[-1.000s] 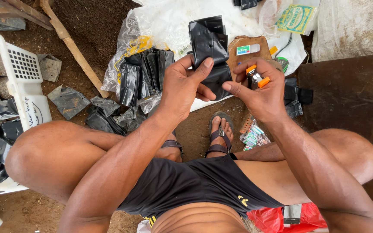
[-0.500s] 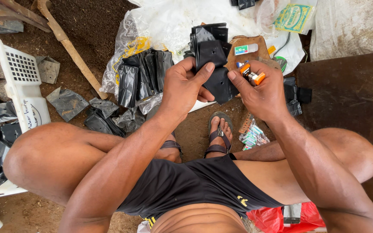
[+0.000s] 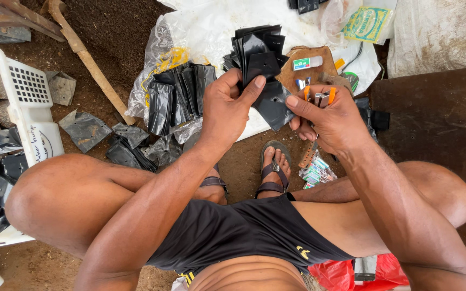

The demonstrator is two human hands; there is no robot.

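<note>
My left hand (image 3: 227, 110) grips a fanned stack of small black plastic bags (image 3: 254, 48), thumb pressed on the front one. My right hand (image 3: 327, 116) pinches the lower corner of one black bag (image 3: 276, 105) pulled partly out of the stack, and it also holds a small silver tool with orange handles (image 3: 319, 97) in its palm. Both hands are raised over my crossed legs and sandalled feet (image 3: 273, 170).
A pile of black bags (image 3: 176, 97) lies on clear plastic sheeting at left centre. A white plastic crate (image 3: 25, 102) with filled bags stands at far left. A wooden handle (image 3: 90, 64) lies on the soil. A dark board (image 3: 438, 118) is at right, a wooden block (image 3: 311, 64) behind the hands.
The hands have drawn slightly apart. The right hand has pulled one black bag down and out from the stack, which the left hand now fans higher.
</note>
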